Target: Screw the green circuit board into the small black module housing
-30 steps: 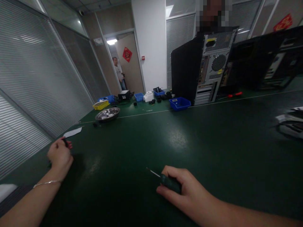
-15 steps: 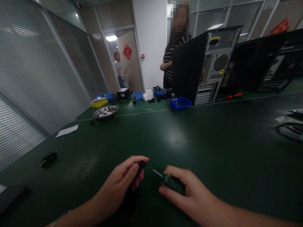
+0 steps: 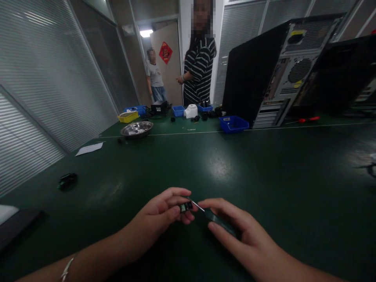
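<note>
My left hand [image 3: 166, 209] pinches a small black part with a bit of green circuit board showing [image 3: 186, 206]; its exact kind I cannot make out. In my right hand [image 3: 237, 223] is a screwdriver with a dark green handle [image 3: 219, 222], gripped between thumb and fingers. Its thin metal shaft points left, and the tip is at the small part, though whether it touches is too fine to tell. Both hands are held above the green tabletop [image 3: 141, 176].
Farther off are a metal bowl [image 3: 136, 129], a blue bin [image 3: 234, 124], a yellow tray [image 3: 128, 116] and a white device [image 3: 190, 111]. A computer tower [image 3: 255, 70] stands at right, near a red-handled tool [image 3: 308, 119]. A small dark part [image 3: 67, 180] lies left. Two people stand beyond.
The small part has turned in my left hand, so its green board now shows. The screwdriver tip has come up to it from a gap. My view has shifted.
</note>
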